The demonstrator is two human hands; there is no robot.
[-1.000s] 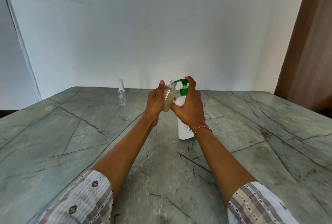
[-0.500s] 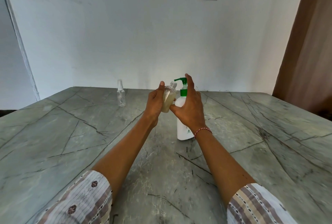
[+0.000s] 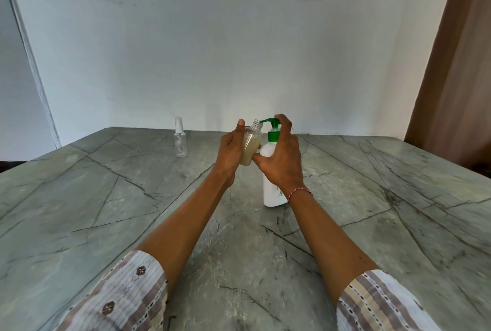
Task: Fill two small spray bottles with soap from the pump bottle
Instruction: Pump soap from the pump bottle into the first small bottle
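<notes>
My left hand (image 3: 230,150) grips the open spray bottle (image 3: 250,147) tilted under the spout; my right hand (image 3: 282,161) clasps the pump bottle (image 3: 272,189) mid-table — finger on the pump head to dispense.

Left hand (image 3: 231,154) gripping tilted open spray bottle (image 3: 250,148) under green nozzle, right hand (image 3: 282,160) on pump bottle (image 3: 272,192), capped spray bottle (image 3: 180,139) near surface (image 3: 106,211) far edge
</notes>
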